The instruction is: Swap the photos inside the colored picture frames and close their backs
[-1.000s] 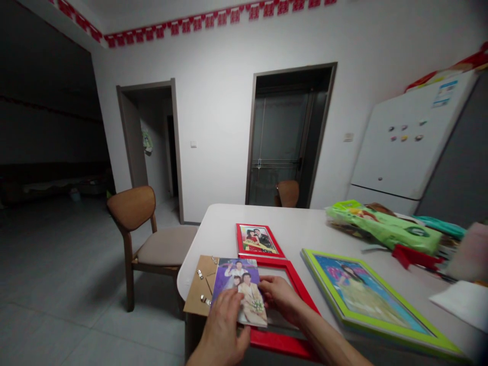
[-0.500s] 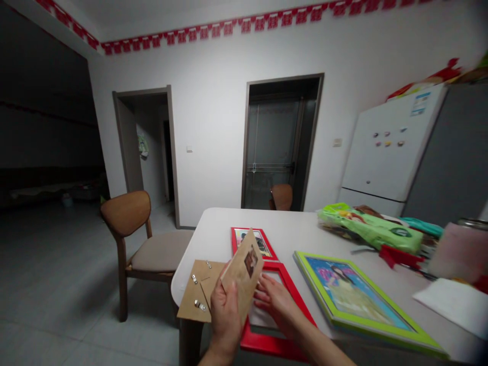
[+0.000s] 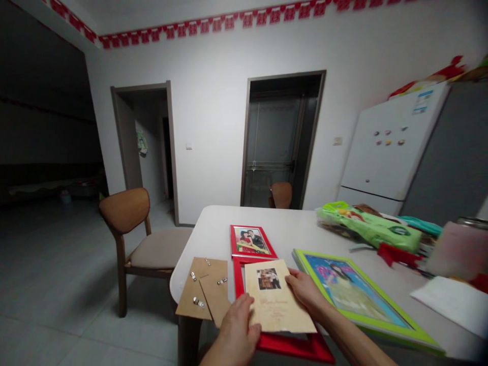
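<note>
A beige photo card with a small picture and faint reddish print lies face up between my hands. It is over the red picture frame and covers most of its opening. My left hand grips the card by its lower left edge. On the opposite side, my right hand pinches the right edge, with the thumb near the upper corner. Left of the frame rests a brown backing board with several metal clips and a stand flap. Behind is a smaller red framed photo of two people.
A green framed picture lies right of my right hand. Farther right on the white table are a green packet, a red item and a white sheet. A wooden chair stands at the left.
The card has turned from tilted upright to nearly flat, face up over the red frame. My right hand has moved onto its right edge, and my left hand has shifted down along the left.
</note>
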### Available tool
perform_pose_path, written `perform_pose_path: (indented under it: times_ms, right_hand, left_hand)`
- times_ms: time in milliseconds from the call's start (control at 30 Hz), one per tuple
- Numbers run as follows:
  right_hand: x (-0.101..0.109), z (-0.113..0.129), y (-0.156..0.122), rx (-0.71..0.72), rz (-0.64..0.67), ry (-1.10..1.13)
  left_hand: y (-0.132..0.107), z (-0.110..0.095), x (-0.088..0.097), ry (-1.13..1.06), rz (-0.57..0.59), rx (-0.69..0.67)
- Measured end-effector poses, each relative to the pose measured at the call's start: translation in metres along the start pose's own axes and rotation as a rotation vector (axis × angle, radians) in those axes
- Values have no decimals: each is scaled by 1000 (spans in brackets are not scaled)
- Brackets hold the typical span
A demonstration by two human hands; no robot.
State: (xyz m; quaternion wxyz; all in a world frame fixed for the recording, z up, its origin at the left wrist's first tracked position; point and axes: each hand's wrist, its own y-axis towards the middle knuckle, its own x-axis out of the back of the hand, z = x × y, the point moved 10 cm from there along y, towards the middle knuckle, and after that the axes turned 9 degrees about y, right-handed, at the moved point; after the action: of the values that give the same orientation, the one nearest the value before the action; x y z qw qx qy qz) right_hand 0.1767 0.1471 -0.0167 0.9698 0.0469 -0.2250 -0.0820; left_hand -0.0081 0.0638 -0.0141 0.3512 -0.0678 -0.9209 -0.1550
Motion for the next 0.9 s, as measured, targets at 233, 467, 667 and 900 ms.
perform_pose_path:
  times_ms: [233,467,667,900]
  right_hand:
    - [-9,-3,7,-3,47,-116]
    - [-7,14,-5,84,1,-650]
    - [-9,11,-7,103,-21,-771]
    - [-18,26,-15,189,18,-663]
  left_hand:
    - [-5,-7,-11,98,52,-133]
    - [-5,-13,-14,203,68,-165]
    - [-12,-6,-3,220,67,-210]
    - [-19,57,60,359,1,13]
